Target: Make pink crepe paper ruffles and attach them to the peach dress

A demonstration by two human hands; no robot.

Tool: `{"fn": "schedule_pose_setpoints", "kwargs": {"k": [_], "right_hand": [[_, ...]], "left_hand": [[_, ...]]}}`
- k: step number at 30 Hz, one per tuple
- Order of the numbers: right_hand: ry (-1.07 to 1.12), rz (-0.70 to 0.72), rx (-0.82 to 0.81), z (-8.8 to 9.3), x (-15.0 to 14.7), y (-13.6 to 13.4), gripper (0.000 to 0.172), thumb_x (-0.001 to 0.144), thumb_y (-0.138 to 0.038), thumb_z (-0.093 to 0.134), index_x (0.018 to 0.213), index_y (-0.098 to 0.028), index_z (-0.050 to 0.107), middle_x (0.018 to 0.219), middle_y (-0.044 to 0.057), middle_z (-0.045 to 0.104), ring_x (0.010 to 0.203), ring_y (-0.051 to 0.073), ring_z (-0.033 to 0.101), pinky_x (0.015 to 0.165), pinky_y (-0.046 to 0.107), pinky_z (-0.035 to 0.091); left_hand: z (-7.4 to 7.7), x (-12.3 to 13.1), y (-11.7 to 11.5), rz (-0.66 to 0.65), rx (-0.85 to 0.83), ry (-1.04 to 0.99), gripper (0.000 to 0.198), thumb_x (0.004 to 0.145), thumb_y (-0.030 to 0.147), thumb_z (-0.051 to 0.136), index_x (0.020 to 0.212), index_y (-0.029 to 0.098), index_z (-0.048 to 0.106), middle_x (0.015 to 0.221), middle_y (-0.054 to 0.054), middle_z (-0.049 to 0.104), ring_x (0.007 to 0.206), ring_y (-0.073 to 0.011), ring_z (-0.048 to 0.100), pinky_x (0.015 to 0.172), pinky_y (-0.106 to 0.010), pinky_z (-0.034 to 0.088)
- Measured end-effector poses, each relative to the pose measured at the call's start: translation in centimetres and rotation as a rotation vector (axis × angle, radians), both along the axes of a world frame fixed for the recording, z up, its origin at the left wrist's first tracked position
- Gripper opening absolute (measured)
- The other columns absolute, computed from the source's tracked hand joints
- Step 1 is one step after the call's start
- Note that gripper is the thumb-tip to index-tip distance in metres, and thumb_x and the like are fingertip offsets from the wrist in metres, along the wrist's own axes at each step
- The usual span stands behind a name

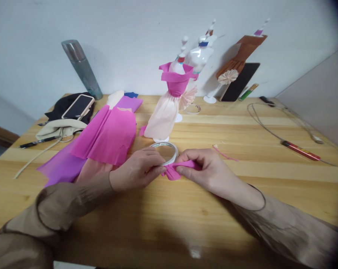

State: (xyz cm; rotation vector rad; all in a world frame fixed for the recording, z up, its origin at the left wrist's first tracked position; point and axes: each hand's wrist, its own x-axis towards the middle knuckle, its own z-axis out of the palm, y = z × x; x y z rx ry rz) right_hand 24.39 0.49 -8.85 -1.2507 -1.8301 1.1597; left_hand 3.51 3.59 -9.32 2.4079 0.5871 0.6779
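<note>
Left hand (pixel 136 170) and right hand (pixel 206 168) both pinch a pink crepe-paper piece (pixel 173 172), low over the table (pixel 241 130) beside the tape roll (pixel 172 148). I judge it light, soft and tear-prone; it is best gripped at the gathered folds.

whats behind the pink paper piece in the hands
A white tape roll lies on the table just behind the pink paper piece, pinched between the left hand and right hand. Their fingers cover the roll's near edge; its far rim and hollow middle show.
</note>
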Motion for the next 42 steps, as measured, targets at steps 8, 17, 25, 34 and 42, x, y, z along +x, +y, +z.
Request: {"fn": "schedule_pose_setpoints", "kwargs": {"k": [8,17,25,34,42], "right_hand": [[0.091,0.026,-0.071,-0.2,-0.2,0.0,0.016,0.077,-0.028,0.061,0.070,-0.014,0.065,0.063,0.002,0.063,0.054,0.011,0.051,0.051,0.023,0.041],[0.000,-0.097,0.128,-0.4,-0.4,-0.8,0.012,0.079,-0.023,0.059,0.072,-0.017,0.066,0.066,0.003,0.067,0.059,0.014,0.057,0.054,0.025,0.044],[0.059,-0.071,0.128,-0.6,-0.5,-0.9,0.012,0.080,-0.022,0.059,0.071,-0.016,0.066,0.067,0.003,0.068,0.058,0.013,0.057,0.054,0.025,0.044],[0.083,-0.080,0.025,-0.5,-0.6,-0.7,0.016,0.077,-0.027,0.060,0.066,-0.015,0.061,0.059,0.002,0.059,0.051,0.011,0.047,0.048,0.024,0.037],[0.116,-0.081,0.046,-0.7,-0.6,-0.6,0.017,0.079,-0.027,0.061,0.067,-0.015,0.060,0.060,0.001,0.059,0.053,0.011,0.049,0.049,0.024,0.039]], "left_hand": [[-0.4,0.0,-0.1,-0.012,0.070,0.012,0.025,0.095,0.022,0.043,0.077,0.014,0.060,0.070,-0.004,0.055,0.071,-0.0148,0.051,0.070,-0.028,0.043],[-0.3,0.0,-0.1,0.007,0.056,0.020,0.025,0.095,0.023,0.044,0.077,0.015,0.060,0.070,-0.003,0.055,0.072,-0.0146,0.050,0.072,-0.028,0.044],[-0.4,0.0,-0.1,0.001,0.049,-0.008,0.025,0.095,0.022,0.046,0.078,0.013,0.062,0.070,-0.004,0.056,0.071,-0.0142,0.051,0.070,-0.027,0.043],[-0.1,0.1,-0.1,-0.005,0.033,-0.015,0.025,0.094,0.021,0.045,0.079,0.013,0.064,0.069,-0.003,0.054,0.069,-0.0139,0.051,0.068,-0.027,0.043],[-0.3,0.1,-0.2,-0.005,0.028,-0.018,0.024,0.094,0.020,0.046,0.079,0.013,0.063,0.069,-0.004,0.055,0.070,-0.0138,0.051,0.069,-0.026,0.043]]}}
